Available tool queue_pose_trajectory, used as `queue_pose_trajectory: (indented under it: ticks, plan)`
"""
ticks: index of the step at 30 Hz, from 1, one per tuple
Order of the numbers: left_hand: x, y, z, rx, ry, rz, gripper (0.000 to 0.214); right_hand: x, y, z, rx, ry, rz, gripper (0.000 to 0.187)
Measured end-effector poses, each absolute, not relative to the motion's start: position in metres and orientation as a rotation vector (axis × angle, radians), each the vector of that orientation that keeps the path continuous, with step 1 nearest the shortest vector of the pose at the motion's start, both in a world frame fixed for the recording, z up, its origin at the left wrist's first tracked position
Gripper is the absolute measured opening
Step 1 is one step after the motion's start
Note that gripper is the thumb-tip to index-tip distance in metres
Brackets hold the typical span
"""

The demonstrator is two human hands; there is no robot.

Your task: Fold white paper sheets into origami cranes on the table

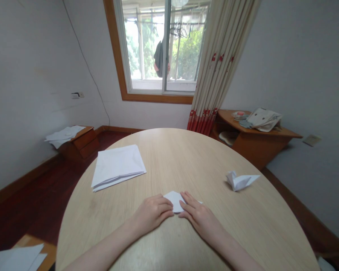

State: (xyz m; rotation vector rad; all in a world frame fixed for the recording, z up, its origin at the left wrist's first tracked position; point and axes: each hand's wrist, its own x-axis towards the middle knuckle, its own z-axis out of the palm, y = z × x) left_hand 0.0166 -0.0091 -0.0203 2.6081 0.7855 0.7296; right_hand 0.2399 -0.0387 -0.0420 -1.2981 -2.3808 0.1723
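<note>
On the table just in front of me lies a small folded piece of white paper (173, 199), its top edge coming to a blunt point. My left hand (155, 212) is closed at the paper's left side, fingers pressed together and thumb at the lower edge. My right hand (199, 214) lies over the right part with its fingers stretched flat and somewhat apart. A thin white tip of paper shows beyond the right fingers. The hands cover both sides of the sheet, so the folds beneath them are hidden.
A folded white origami bird (240, 181) stands at the right of the round wooden table (169, 150). A stack of white paper (118, 165) lies at the left. Beyond are a small cabinet (81, 143), a corner desk (260, 143) and a curtain (214, 67).
</note>
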Motion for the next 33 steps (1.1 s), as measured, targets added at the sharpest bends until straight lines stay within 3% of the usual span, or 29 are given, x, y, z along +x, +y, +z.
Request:
queue_pose_trajectory:
  ticks: [15, 22, 33]
  plan:
    - [0.030, -0.016, -0.020, 2.467, 1.116, 0.701, 0.009, 0.221, -0.045, -0.025, -1.400, -2.082, 0.325, 0.009]
    - [0.030, -0.017, -0.021, 2.619, 1.251, 0.479, 0.015, 0.218, -0.045, -0.028, -1.564, -2.199, 0.197, 0.011]
    - [0.032, -0.016, -0.020, 2.518, 1.245, 0.461, 0.018, 0.216, -0.048, -0.022, -1.555, -2.270, 0.116, 0.014]
